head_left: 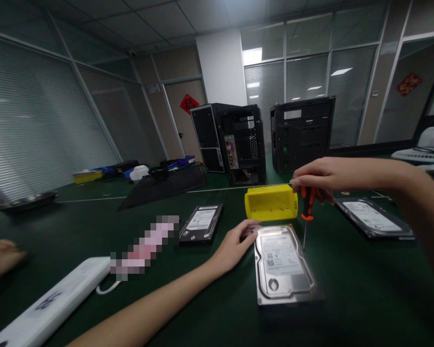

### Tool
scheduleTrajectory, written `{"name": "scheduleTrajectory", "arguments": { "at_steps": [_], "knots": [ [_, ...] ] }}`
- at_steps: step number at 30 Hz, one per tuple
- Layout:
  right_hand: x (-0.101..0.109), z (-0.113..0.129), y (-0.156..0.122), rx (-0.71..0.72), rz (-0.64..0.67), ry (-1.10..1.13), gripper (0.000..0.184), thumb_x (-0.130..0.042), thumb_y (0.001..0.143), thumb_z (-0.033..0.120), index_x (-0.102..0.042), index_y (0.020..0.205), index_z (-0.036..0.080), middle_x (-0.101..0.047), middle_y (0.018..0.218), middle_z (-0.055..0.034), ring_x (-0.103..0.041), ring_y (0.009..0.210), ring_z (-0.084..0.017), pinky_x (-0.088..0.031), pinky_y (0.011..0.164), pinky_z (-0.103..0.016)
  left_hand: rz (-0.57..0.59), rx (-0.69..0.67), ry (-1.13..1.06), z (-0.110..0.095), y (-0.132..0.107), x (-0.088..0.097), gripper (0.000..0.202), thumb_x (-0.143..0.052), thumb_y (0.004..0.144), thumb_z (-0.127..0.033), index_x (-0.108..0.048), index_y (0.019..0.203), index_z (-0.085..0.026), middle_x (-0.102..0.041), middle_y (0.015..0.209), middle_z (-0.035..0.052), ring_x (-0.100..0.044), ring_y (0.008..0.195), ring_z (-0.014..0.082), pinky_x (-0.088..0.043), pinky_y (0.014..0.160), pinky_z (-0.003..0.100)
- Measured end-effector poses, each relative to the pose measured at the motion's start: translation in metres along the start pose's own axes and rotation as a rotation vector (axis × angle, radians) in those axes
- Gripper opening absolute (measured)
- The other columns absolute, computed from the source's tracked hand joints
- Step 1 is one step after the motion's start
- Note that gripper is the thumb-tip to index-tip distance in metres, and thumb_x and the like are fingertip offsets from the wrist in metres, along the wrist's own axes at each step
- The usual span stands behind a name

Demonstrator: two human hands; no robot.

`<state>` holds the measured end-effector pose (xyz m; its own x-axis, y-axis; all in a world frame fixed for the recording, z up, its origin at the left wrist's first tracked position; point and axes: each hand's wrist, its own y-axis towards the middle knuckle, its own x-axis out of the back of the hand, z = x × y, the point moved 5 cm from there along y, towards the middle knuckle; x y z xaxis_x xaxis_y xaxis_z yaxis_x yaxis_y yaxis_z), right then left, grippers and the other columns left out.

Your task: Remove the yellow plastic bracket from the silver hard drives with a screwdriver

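A silver hard drive (282,265) lies flat on the green table in front of me. My left hand (235,243) rests against its upper left corner, fingers curled on the edge. My right hand (320,176) is closed on the orange-and-black handle of a screwdriver (306,212), held upright with its tip down at the drive's upper right edge. A yellow plastic box (271,202) lies on its side just behind the drive.
Two more hard drives (201,222) (374,218) lie to the left and right. Two black computer cases (235,142) (302,132) stand at the back. A white power strip (50,303) lies near left. Another person's hand (2,258) shows at the left edge.
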<state>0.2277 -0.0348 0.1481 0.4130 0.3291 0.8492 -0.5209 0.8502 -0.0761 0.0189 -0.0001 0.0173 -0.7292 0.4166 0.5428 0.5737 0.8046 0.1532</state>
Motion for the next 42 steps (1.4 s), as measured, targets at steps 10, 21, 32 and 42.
{"name": "scheduleTrajectory", "arguments": {
  "at_steps": [10, 21, 32, 42],
  "knots": [
    [-0.0021, -0.0032, 0.0008, -0.057, -0.002, -0.025, 0.039, -0.042, 0.079, 0.05, -0.06, 0.093, 0.019, -0.062, 0.082, -0.0053, -0.058, 0.065, -0.017, -0.041, 0.048, -0.025, 0.008, -0.02, -0.026, 0.0068, 0.0021, -0.0016, 0.03, -0.044, 0.087, -0.031, -0.049, 0.115, -0.022, -0.057, 0.113, 0.0048, -0.052, 0.106, 0.0175, -0.039, 0.094, 0.034],
    [-0.0009, -0.0003, 0.0012, -0.037, 0.0, 0.02, 0.042, -0.04, 0.081, 0.049, -0.059, 0.101, 0.018, -0.062, 0.092, -0.0066, -0.059, 0.071, -0.018, -0.045, 0.057, -0.027, -0.002, -0.025, -0.015, 0.007, 0.0015, -0.0018, 0.03, -0.043, 0.087, -0.031, -0.05, 0.115, -0.022, -0.057, 0.113, 0.0041, -0.052, 0.105, 0.0178, -0.039, 0.094, 0.034],
    [-0.0021, -0.0035, 0.0009, -0.115, -0.055, 0.07, 0.049, -0.035, 0.082, 0.054, -0.057, 0.107, 0.018, -0.063, 0.087, -0.0067, -0.059, 0.067, -0.018, -0.046, 0.057, -0.028, -0.004, 0.006, -0.016, 0.0012, -0.0006, -0.0005, 0.03, -0.043, 0.087, -0.031, -0.05, 0.115, -0.022, -0.058, 0.113, 0.0044, -0.051, 0.106, 0.0186, -0.039, 0.094, 0.035],
    [-0.0049, 0.0028, 0.0025, -0.045, -0.003, 0.049, 0.04, -0.04, 0.082, 0.048, -0.056, 0.103, 0.018, -0.064, 0.09, -0.007, -0.06, 0.072, -0.019, -0.046, 0.054, -0.026, -0.004, -0.009, -0.029, 0.004, 0.0015, -0.0019, 0.03, -0.044, 0.087, -0.03, -0.05, 0.115, -0.022, -0.058, 0.114, 0.0047, -0.052, 0.106, 0.0183, -0.038, 0.095, 0.036]
  ]
}}
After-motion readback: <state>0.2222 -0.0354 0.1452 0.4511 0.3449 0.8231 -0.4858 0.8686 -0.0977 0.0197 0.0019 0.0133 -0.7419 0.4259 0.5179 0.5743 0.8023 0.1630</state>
